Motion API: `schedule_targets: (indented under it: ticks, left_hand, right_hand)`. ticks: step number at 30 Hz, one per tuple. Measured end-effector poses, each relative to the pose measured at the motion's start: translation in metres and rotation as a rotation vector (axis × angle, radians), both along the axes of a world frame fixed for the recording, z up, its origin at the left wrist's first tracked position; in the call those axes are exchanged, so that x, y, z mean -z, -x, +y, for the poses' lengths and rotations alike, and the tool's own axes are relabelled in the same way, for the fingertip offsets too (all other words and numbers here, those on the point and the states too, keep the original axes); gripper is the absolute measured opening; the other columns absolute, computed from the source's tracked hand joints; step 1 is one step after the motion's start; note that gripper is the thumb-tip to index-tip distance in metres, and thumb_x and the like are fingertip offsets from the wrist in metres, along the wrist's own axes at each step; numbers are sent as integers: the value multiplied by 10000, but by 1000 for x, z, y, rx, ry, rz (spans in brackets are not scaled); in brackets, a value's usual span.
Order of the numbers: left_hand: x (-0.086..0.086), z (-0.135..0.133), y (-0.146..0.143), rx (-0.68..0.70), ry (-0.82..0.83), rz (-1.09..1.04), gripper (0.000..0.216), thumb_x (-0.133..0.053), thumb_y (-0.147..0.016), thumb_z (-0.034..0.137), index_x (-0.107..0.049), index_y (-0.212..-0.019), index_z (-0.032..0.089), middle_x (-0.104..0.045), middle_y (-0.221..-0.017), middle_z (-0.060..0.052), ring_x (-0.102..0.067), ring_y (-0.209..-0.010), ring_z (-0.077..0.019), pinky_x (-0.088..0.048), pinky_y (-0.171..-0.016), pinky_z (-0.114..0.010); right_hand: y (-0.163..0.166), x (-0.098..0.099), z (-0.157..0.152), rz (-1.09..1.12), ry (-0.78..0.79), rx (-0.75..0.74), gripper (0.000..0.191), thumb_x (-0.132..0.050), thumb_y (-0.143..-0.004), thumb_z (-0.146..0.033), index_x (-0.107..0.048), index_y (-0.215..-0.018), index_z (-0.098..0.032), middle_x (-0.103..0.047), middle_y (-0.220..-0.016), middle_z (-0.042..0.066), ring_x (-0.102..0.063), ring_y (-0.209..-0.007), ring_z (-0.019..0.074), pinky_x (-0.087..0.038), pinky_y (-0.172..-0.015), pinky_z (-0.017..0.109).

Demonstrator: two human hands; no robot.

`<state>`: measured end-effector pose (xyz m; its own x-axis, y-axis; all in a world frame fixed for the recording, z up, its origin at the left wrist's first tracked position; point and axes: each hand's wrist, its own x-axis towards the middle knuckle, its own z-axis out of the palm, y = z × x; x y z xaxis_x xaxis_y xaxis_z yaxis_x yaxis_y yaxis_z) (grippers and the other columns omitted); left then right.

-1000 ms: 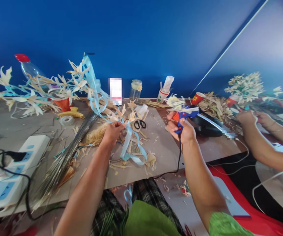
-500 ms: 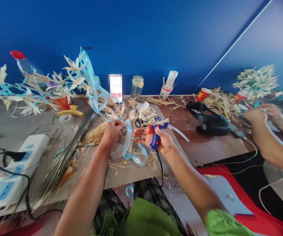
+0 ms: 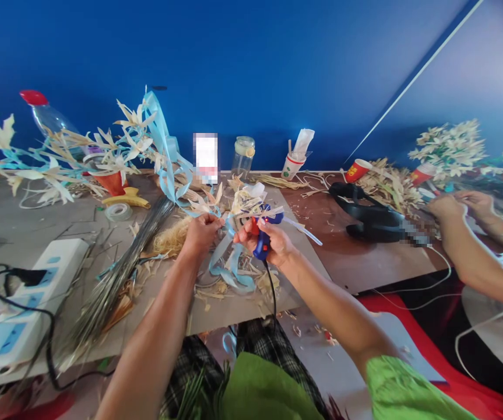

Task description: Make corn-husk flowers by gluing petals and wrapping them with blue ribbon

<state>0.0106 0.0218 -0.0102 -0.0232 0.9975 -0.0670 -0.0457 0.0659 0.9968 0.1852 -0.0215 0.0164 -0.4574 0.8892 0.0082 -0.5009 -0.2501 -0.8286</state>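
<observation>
- While the left hand [image 3: 203,233] pinches the blue ribbon [image 3: 236,268] where it meets the spray [image 3: 205,203], its thumb and forefinger pressed together, the ribbon's loops hang towards five o'clock from the fingertips; the spray's pale petals fan out at twelve o'clock.
- At three o'clock from the left hand, near but apart, is the right hand [image 3: 280,244], closed around the handle of the glue gun [image 3: 261,248]; the gun lies in its palm, between the two hands; a clear stick [image 3: 308,230] sticks out towards four o'clock; its cord [image 3: 273,291] drops to six.
- Husk strips [image 3: 251,201] cover the gun's top at twelve o'clock; I cannot tell whether they are held or stuck there.
- From the left hand, a sheaf of wires [image 3: 126,271] lies at eight o'clock, tape [image 3: 118,213] at about ten, a jar [image 3: 243,156] at one.
- Well apart from the right hand, between two and three o'clock, are a co-worker's hands [image 3: 446,204].
</observation>
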Motion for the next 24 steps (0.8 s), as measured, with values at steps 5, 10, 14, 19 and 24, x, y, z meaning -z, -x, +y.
schedule_targets:
  ticks: [5, 10, 14, 19, 24]
  left_hand:
    - [-1, -1, -3, 12, -8, -5, 199, -711, -597, 252, -544, -554, 152, -468, -448, 45, -384, -417, -65, -279, -431, -200]
    - [-6, -2, -1, 2, 58, -103, 233, -727, -594, 234, -512, -545, 158, -446, -434, 54, -367, -386, -56, -234, -402, -201]
    - [-6, -1, 1, 50, 70, -208, 269, -748, -577, 238, -497, -536, 150, -434, -441, 62, -364, -379, -40, -231, -397, -192]
    - [-10, -4, -3, 120, 82, -332, 300, -785, -536, 250, -507, -562, 139, -461, -482, 67, -372, -387, -18, -313, -430, -182]
    - [-16, -8, -7, 161, 43, -341, 305, -785, -538, 259, -505, -562, 140, -473, -470, 61, -382, -383, -21, -292, -411, -176]
  right_hand:
    - [9, -5, 1, 1, 46, 6, 389, -702, -604, -573, -574, -683, -214, -591, -644, 26, -601, -848, 230, -503, -723, 362]
    - [0, -8, -1, 62, 65, 49, 367, -667, -657, -573, -557, -713, -227, -521, -615, -9, -557, -712, 173, -504, -700, 350]
    - [-51, -18, 3, -23, -57, 214, 386, -638, -672, -600, -522, -680, -233, -434, -555, -40, -488, -579, 136, -493, -642, 355]
    - [-126, -20, 40, -221, -31, 426, 352, -641, -695, -558, -548, -734, -221, -546, -611, -10, -548, -587, 152, -489, -564, 329]
    - [-146, -7, 64, -366, 171, 552, 312, -699, -690, -456, -559, -710, -178, -616, -604, 17, -635, -598, 169, -509, -553, 297]
